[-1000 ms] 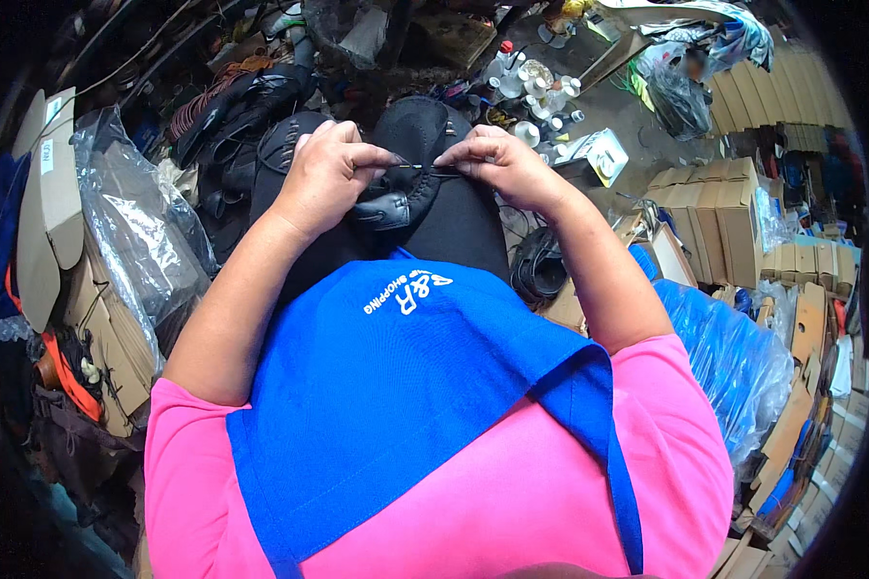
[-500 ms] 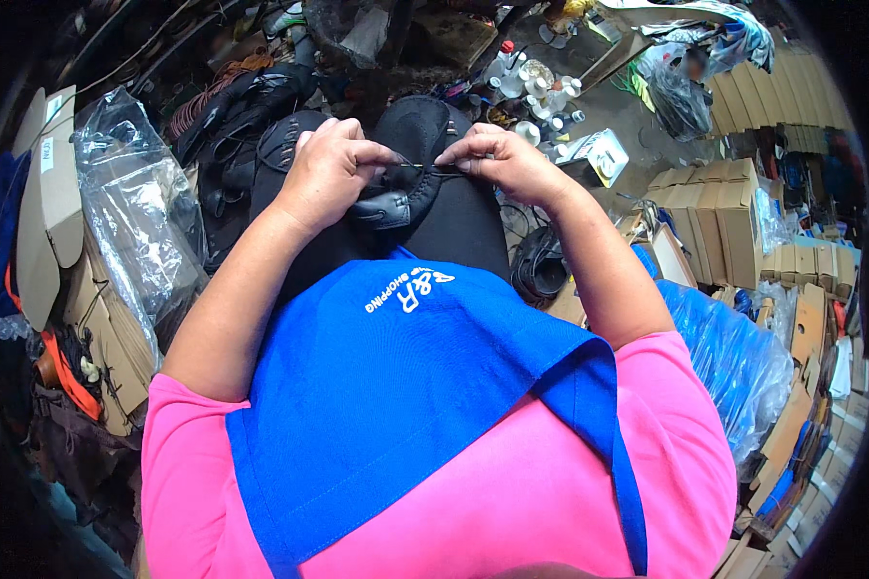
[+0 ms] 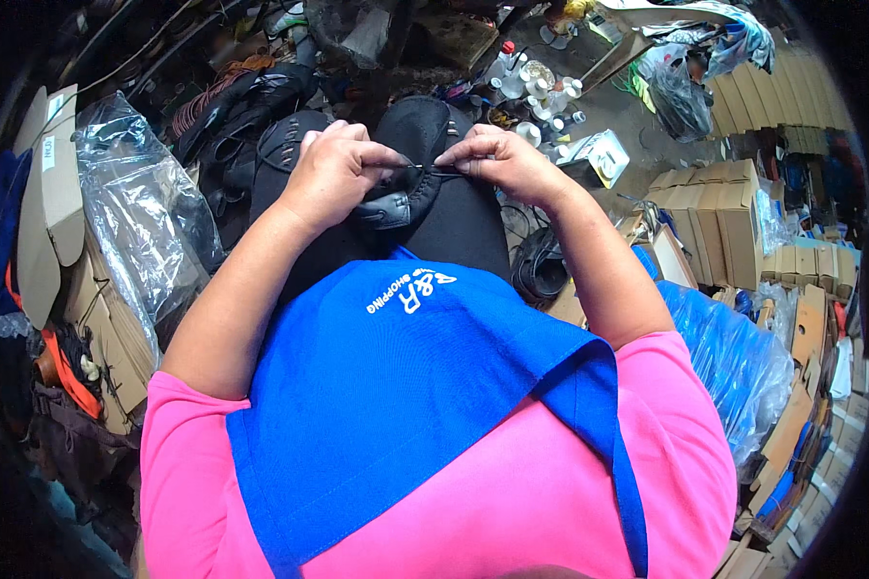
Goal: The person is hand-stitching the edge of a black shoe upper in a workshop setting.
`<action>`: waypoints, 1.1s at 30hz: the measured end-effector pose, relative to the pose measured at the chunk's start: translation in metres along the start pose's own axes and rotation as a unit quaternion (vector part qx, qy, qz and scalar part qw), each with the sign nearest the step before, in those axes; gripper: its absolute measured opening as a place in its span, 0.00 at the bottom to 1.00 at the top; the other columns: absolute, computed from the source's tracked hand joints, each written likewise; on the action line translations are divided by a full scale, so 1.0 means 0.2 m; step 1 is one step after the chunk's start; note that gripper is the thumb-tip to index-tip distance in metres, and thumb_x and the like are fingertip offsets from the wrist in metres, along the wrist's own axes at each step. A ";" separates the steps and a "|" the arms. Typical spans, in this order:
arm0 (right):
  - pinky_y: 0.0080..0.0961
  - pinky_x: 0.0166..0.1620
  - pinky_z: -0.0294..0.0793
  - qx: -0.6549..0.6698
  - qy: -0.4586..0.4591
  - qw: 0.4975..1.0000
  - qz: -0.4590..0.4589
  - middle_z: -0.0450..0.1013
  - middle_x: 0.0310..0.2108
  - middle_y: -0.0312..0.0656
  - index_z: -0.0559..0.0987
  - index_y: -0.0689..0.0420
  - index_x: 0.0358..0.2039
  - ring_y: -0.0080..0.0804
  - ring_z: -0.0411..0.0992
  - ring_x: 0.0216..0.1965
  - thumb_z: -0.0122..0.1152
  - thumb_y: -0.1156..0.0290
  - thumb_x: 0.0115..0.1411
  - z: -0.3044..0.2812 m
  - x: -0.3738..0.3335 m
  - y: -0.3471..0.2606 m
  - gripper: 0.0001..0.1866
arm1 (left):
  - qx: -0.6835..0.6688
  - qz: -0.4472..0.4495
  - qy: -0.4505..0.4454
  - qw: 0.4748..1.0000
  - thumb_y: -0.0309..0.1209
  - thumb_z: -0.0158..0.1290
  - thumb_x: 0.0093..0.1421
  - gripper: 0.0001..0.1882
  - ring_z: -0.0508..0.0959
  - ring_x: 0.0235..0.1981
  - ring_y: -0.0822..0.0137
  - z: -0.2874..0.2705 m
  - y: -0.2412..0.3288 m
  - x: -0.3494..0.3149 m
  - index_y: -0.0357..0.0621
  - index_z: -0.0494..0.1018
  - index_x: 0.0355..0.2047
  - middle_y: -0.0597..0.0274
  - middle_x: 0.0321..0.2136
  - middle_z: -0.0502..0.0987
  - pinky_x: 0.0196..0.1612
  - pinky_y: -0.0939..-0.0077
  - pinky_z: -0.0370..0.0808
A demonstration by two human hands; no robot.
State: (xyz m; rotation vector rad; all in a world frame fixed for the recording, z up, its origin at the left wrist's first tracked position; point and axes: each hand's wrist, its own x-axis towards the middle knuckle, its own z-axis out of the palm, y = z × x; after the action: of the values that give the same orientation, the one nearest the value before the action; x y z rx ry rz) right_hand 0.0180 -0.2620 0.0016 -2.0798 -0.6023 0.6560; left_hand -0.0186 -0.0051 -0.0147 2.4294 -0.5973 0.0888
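Note:
A black shoe point(image 3: 388, 211) rests on my lap, its stitched edge curving up beneath my fingertips. My left hand point(image 3: 333, 174) pinches a thin needle point(image 3: 415, 166) between thumb and forefinger, over the shoe. Close to its tip, my right hand point(image 3: 492, 162) has finger and thumb pressed together on a dark thread point(image 3: 446, 170), too fine to follow along its whole length. Only a small gap separates the two hands. Whether the thread passes through the needle's eye is too small to tell.
Left of me lie clear plastic bags point(image 3: 140, 212) and cardboard point(image 3: 53, 212). White bottles point(image 3: 541, 92) stand ahead on the floor. Stacked cardboard boxes point(image 3: 710, 217) and a blue plastic-wrapped bundle point(image 3: 719, 352) are to my right. Another dark shoe point(image 3: 541, 268) sits beside my right leg.
My left fingertips have moved slightly right, toward my right hand, so less of the needle shows between them. My right hand and the shoe have hardly moved.

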 end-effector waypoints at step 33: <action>0.17 0.39 0.70 0.118 0.046 0.990 0.059 0.75 0.30 0.32 0.79 0.61 0.35 0.16 0.69 0.32 0.64 0.74 0.54 0.10 0.04 -0.08 0.08 | -0.215 -0.173 -0.079 0.958 0.21 0.59 0.48 0.09 0.74 0.25 0.75 0.08 0.11 0.07 0.39 0.75 0.32 0.64 0.23 0.76 0.31 0.79 0.71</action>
State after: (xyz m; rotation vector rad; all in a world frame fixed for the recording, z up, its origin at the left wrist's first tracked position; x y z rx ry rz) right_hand 0.0076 -0.2371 0.0038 -1.9217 -0.3328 0.6612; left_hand -0.0170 -0.0357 -0.0125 2.0858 -0.2173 -0.3481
